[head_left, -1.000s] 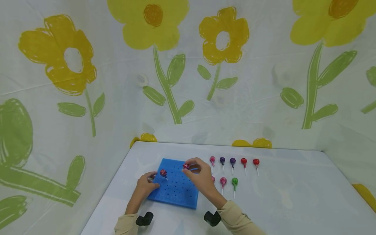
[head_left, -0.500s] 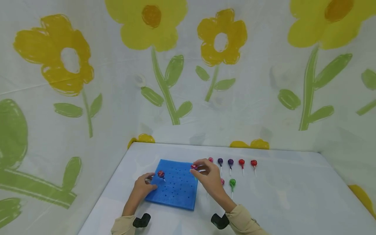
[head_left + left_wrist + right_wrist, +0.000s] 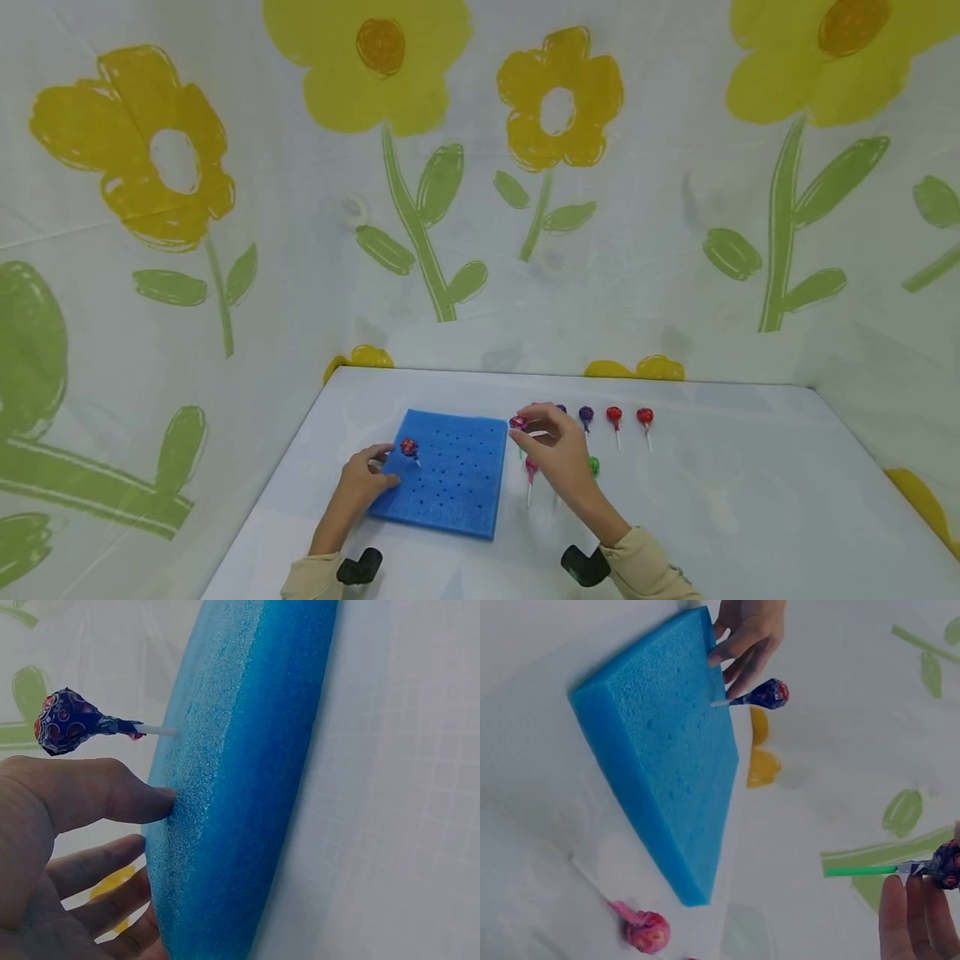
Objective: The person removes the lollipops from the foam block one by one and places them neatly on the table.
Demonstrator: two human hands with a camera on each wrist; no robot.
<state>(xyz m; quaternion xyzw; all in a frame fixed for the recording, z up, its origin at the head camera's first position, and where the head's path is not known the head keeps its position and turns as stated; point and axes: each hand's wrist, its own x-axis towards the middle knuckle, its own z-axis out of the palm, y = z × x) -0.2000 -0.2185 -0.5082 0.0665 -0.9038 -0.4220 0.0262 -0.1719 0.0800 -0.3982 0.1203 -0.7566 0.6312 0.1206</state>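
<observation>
A blue foam block (image 3: pixel 450 475) dotted with small holes lies on the table. My left hand (image 3: pixel 362 482) grips its left edge, the thumb on the top face and the fingers against the side. Stuck in the foam by its white stick is a lollipop (image 3: pixel 66 721) in a dark blue and red wrapper, close to that thumb. Just past the block's far right corner, my right hand (image 3: pixel 558 450) pinches another lollipop (image 3: pixel 518 422) by its wrapped head. A green stick (image 3: pixel 861 871) projects from this one in the right wrist view, clear of the foam.
Right of the block, lollipops lie in two rows, partly hidden by my right hand. Two red lollipops (image 3: pixel 645 415) and a purple one (image 3: pixel 586 413) show in the far row. A pink lollipop (image 3: pixel 531 465) and a green one (image 3: pixel 594 466) lie nearer. Flower-printed fabric surrounds the table.
My right hand has carried its lollipop rightward, from above the foam to beyond its right edge, over the lollipop rows. My left hand keeps its place on the block.
</observation>
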